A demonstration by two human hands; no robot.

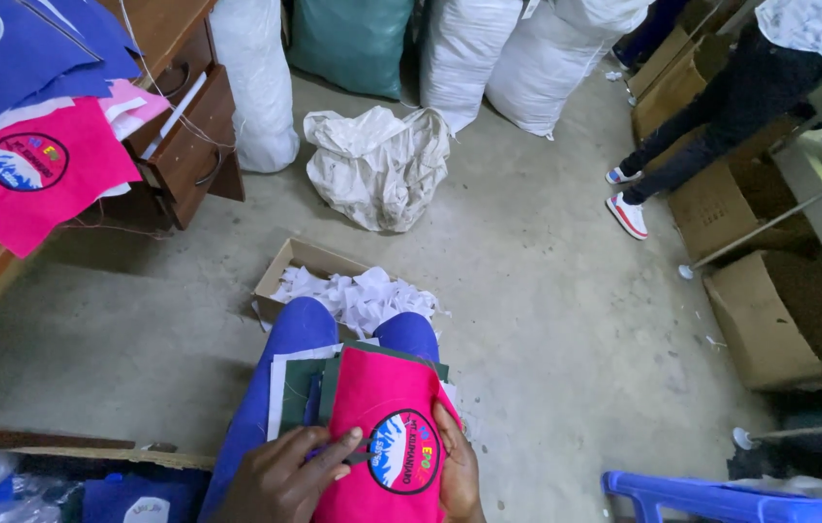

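Observation:
A pink fabric piece (377,392) with a round multicoloured badge (404,451) lies on my lap, over my blue trousers (300,329). Under it sit dark green and white fabric pieces (297,387). My left hand (280,476) rests on the pink piece's left side, its fingers closed around a small dark scissor-like tool (365,453) whose tip meets the badge's edge. My right hand (459,467) grips the pink piece along its right edge, beside the badge.
A cardboard box (297,260) of white scraps stands on the concrete floor by my knees. A wooden desk (188,136) at left carries pink (33,174) and blue (14,48) pieces. Sacks (377,165) line the back. Another person's legs (692,136), cartons (779,320) and a blue chair (721,499) are at right.

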